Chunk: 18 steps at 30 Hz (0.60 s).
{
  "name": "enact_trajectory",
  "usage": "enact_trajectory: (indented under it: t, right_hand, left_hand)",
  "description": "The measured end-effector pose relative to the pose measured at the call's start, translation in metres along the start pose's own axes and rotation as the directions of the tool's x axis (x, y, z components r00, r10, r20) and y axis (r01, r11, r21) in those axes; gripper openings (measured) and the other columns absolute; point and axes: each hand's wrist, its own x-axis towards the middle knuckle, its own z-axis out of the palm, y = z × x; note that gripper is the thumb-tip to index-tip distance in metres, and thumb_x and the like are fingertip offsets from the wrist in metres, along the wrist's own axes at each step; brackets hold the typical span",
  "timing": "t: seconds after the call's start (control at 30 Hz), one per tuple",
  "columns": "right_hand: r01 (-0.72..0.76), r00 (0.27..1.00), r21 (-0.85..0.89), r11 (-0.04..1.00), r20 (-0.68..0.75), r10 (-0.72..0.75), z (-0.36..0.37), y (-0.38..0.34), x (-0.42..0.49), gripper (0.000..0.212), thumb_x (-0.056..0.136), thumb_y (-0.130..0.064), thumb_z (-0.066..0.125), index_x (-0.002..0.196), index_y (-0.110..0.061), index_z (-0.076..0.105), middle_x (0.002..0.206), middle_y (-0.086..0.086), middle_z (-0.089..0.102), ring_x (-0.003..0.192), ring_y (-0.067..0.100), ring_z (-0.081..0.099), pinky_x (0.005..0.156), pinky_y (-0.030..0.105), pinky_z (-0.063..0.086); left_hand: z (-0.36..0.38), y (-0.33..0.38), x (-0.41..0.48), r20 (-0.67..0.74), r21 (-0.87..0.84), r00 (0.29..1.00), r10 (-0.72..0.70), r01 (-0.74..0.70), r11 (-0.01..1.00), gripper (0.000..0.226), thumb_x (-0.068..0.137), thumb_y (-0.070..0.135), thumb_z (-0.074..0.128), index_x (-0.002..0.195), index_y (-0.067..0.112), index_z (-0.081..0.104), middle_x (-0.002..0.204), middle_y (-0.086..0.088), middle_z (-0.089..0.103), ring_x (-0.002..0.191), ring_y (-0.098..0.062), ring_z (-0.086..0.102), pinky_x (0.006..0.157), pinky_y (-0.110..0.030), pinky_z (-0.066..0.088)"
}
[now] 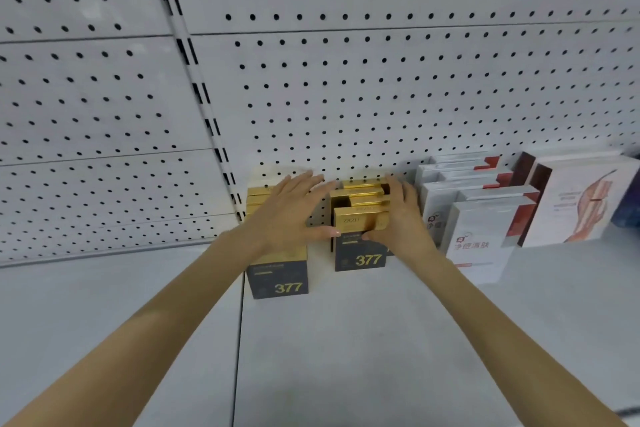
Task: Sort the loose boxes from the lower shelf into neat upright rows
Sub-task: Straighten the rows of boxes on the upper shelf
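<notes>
The right row of gold boxes (pixel 356 218) is being squared on the shelf (pixel 346 340), grasped along its side by the right grip (pixel 403 215). The left grip (pixel 287 215) lies released, fingers straight, over the left row (pixel 277 274). Next, a gentle push back to flush is probably called for.

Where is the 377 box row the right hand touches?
Head view, mid-shelf: this 377 row stands between another 377 row leftward and white boxes rightward.
</notes>
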Motion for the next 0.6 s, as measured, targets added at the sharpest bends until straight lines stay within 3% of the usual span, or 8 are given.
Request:
enact_trajectory:
  t: [0.17,0.4,0.47,0.6]
  right_hand:
    - [-0.189,0.981,0.377,0.907,0.030,0.192,0.010,0.010,-0.008,0.119,0.062,-0.017,0.090,0.150,-0.016,0.011,0.144,0.001,0.044,0.134,0.021,0.040,0.104,0.033,0.038]
    - [-0.330,0.944,0.609,0.721,0.231,0.237,0.026,0.028,-0.009,0.096,0.069,-0.023,0.086,0.144,-0.025,0.026,0.138,-0.004,0.047,0.123,0.010,0.044,0.090,0.022,0.041]
    - [-0.324,0.945,0.625,0.710,0.256,0.205,0.027,0.031,-0.008,0.094,0.071,-0.024,0.084,0.144,-0.028,0.026,0.132,-0.008,0.048,0.119,0.007,0.044,0.086,0.018,0.041]
    - [-0.307,0.942,0.636,0.708,0.309,0.130,0.028,0.033,-0.008,0.070,0.080,-0.020,0.077,0.131,-0.038,0.033,0.114,-0.018,0.053,0.103,-0.006,0.050,0.065,0.001,0.042]
  left_hand:
    - [-0.006,0.010,0.038,0.203,-0.139,0.978,-0.040,0.069,0.988,0.082,0.087,0.054,0.057,0.151,0.030,0.011,0.155,0.001,0.025,0.139,-0.019,0.030,0.110,-0.038,0.034]
    - [0.003,0.017,0.055,0.290,-0.123,0.951,-0.107,0.148,0.981,0.088,0.086,0.040,0.066,0.152,0.027,0.010,0.150,-0.004,0.035,0.134,-0.023,0.038,0.107,-0.036,0.032]
    - [0.001,0.018,0.057,0.297,-0.135,0.947,-0.124,0.170,0.976,0.091,0.084,0.037,0.069,0.152,0.024,0.010,0.150,-0.006,0.032,0.132,-0.024,0.037,0.106,-0.034,0.033]
    - [0.001,0.023,0.057,0.276,-0.217,0.942,-0.193,0.256,0.942,0.094,0.079,0.030,0.075,0.150,0.025,0.015,0.143,-0.012,0.031,0.130,-0.028,0.039,0.105,-0.035,0.035]
